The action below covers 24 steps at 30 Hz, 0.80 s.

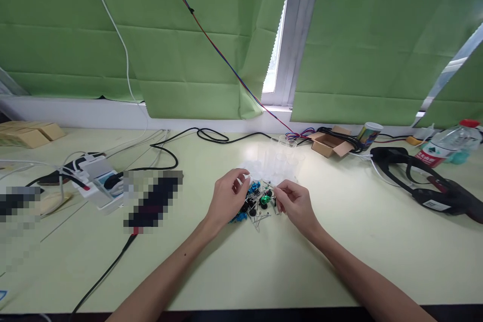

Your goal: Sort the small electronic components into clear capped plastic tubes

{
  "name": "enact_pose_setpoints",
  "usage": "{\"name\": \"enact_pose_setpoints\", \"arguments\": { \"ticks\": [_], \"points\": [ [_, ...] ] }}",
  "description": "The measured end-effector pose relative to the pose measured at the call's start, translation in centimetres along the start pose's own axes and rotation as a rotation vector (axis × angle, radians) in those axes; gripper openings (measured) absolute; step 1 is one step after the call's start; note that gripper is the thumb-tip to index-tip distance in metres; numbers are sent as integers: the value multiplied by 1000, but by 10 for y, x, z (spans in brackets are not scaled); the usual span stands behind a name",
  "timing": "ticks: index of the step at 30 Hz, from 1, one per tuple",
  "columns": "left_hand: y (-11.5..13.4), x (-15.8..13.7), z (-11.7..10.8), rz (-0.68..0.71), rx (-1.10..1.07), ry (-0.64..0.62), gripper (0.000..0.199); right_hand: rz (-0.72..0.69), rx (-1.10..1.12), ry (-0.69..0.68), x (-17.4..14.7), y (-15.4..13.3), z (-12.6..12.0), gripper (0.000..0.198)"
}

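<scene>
Between the left hand and the right hand, a loose pile of small parts lies on the table: blue, black and green pieces, with thin metallic pins sticking out at many angles. The left hand is at the pile's left edge, its fingers curled in and the thumb close to the forefinger; whether it has hold of anything cannot be told. Some blue pieces show just below its fingertips, others beside its palm. At the pile's right edge, the right hand has its thumb and forefinger drawn nearly together close to the pins; whether a part is pinched there is too small to tell.

Just beyond both hands stand clear containers, pale against the glare on the table. Farther off, ahead and to the right of the right hand, are an open cardboard box and a can with a pale lid. Well to the right of that hand lie a black headset-like device and, behind it, a red-capped bottle. Well to the left of the left hand sits a white power strip with plugs and cables.
</scene>
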<state>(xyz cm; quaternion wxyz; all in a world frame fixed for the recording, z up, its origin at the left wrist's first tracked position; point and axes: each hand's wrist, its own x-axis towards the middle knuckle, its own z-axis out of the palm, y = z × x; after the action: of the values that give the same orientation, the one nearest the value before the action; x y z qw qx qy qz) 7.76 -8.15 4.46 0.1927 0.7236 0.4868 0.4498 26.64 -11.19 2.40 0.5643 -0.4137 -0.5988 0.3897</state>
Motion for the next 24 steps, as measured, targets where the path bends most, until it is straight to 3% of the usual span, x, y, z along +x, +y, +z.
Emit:
{"name": "enact_pose_setpoints", "arguments": {
  "ticks": [10,14,18,24],
  "points": [
    [20,15,-11,67,113,-24,24,-41,-43,-35,-1,-2,0,25],
    [8,45,-5,36,184,-50,35,-48,-56,-45,-2,-3,0,24],
    [-8,75,9,-12,176,-164,46,-56,-70,-45,-3,-4,2,23],
    [-20,95,28,-43,13,-314,57,-72,-80,-47,-2,-5,3,23]
  ]
}}
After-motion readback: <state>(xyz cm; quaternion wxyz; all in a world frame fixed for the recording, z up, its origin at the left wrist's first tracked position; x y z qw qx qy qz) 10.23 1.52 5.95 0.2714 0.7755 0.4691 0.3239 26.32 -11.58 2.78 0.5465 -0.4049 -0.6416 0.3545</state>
